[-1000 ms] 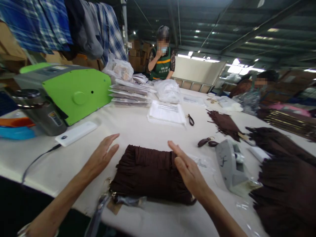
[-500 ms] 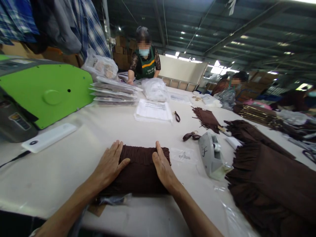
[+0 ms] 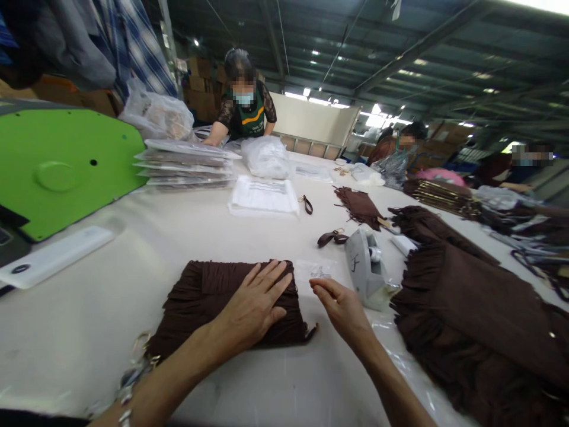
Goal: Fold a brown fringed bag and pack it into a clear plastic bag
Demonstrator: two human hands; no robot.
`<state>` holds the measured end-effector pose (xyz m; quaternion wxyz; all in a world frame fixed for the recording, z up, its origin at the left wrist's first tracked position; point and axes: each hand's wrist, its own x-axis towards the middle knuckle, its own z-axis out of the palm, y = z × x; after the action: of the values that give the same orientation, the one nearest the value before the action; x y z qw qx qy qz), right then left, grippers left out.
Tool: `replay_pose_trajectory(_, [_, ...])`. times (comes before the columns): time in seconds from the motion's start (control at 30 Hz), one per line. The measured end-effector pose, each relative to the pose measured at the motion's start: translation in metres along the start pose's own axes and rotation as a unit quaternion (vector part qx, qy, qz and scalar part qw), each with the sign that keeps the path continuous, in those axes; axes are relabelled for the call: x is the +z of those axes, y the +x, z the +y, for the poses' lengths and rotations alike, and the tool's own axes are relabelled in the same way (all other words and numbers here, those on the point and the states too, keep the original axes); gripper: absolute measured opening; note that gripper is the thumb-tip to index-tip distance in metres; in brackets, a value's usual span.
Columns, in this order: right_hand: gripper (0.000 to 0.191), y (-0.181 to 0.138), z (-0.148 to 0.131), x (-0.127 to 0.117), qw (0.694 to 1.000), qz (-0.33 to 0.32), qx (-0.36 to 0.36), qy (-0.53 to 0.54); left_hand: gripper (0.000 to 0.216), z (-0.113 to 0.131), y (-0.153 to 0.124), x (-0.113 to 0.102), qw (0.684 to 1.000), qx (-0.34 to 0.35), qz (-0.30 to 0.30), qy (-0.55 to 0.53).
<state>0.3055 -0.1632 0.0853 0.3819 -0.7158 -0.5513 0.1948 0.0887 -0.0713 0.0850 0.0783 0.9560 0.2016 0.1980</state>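
A dark brown fringed bag (image 3: 186, 302) lies flat on the white table in front of me. Spread flat over its right half is my left hand (image 3: 255, 302), with fingers stretched out. My right hand (image 3: 342, 308) hovers just past the bag's right edge, thumb and fingers pressed together. Whatever may be between those fingertips is too small to make out. Close above them lies a small clear printed plastic bag (image 3: 306, 268). Gold-coloured metal clips (image 3: 142, 341) stick out at the bag's lower left, partly behind my left forearm.
A grey tape dispenser (image 3: 362, 270) stands right of my right hand, with brown wrist straps (image 3: 329, 238) beside it. More fringed bags (image 3: 484, 296) are heaped at right. A green machine (image 3: 66, 172) occupies the left. Across the table, a co-worker (image 3: 249, 112) stands by stacked plastic-wrapped packs (image 3: 186, 166).
My left hand has moved right across the fringed bag, baring its left part. My right hand has lifted off it, shifted right and pinched its fingers. The view has turned slightly right.
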Motion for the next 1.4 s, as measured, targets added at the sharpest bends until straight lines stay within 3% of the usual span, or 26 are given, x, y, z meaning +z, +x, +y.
replay_pose_trajectory(0.13, [0.025, 0.012, 0.002, 0.018, 0.996, -0.021, -0.008, -0.082, 0.063, -0.006, 0.003, 0.014, 0.997, -0.032, -0.062, -0.035])
replay_pose_trajectory(0.3, [0.02, 0.023, -0.005, 0.039, 0.994, -0.037, -0.033, -0.096, 0.066, -0.005, -0.003, 0.007, 0.988, -0.093, -0.021, -0.125])
replay_pose_trajectory(0.43, [0.025, 0.025, 0.004, 0.048, 0.988, -0.053, -0.084, -0.115, 0.065, 0.007, -0.003, -0.004, 0.985, -0.052, 0.008, -0.165])
replay_pose_trajectory(0.53, [0.028, 0.028, 0.015, 0.043, 0.98, -0.052, -0.13, -0.141, 0.056, 0.005, -0.017, -0.025, 0.985, -0.04, 0.047, -0.163])
replay_pose_trajectory(0.6, [0.028, 0.027, 0.016, 0.035, 0.976, -0.026, -0.152, -0.152, 0.045, -0.008, -0.041, -0.043, 0.983, -0.091, 0.088, -0.13])
replay_pose_trajectory(0.7, [0.029, 0.02, 0.0, 0.026, 0.972, 0.023, -0.176, -0.154, 0.041, -0.042, -0.091, -0.066, 0.947, -0.279, 0.15, -0.054])
replay_pose_trajectory(0.73, [0.03, 0.016, -0.008, 0.027, 0.971, 0.032, -0.187, -0.148, 0.05, -0.054, -0.108, -0.07, 0.926, -0.346, 0.148, -0.038])
replay_pose_trajectory(0.8, [0.032, 0.007, -0.026, 0.037, 0.966, 0.031, -0.22, -0.135, 0.067, -0.069, -0.133, -0.069, 0.905, -0.413, 0.1, -0.036])
replay_pose_trajectory(0.93, [0.042, -0.011, -0.05, 0.074, 0.939, -0.028, -0.312, -0.139, 0.072, -0.058, -0.141, -0.047, 0.925, -0.375, 0.011, -0.051])
replay_pose_trajectory(1.1, [0.037, -0.027, -0.059, 0.096, 0.918, -0.059, -0.366, -0.142, 0.066, -0.022, -0.11, -0.024, 0.946, -0.322, 0.005, -0.028])
replay_pose_trajectory(1.2, [0.027, -0.036, -0.069, 0.094, 0.911, -0.064, -0.393, -0.11, 0.058, -0.02, -0.107, -0.037, 0.953, -0.279, 0.065, -0.103])
replay_pose_trajectory(1.27, [0.021, -0.042, -0.08, 0.094, 0.911, -0.082, -0.394, -0.091, 0.052, -0.026, -0.118, -0.059, 0.939, -0.263, 0.157, -0.159])
replay_pose_trajectory(1.33, [0.017, -0.049, -0.093, 0.098, 0.913, -0.117, -0.379, -0.097, 0.045, -0.035, -0.139, -0.083, 0.907, -0.291, 0.253, -0.169])
replay_pose_trajectory(1.4, [0.013, -0.055, -0.104, 0.107, 0.911, -0.158, -0.357, -0.131, 0.037, -0.041, -0.165, -0.102, 0.885, -0.363, 0.253, -0.145])
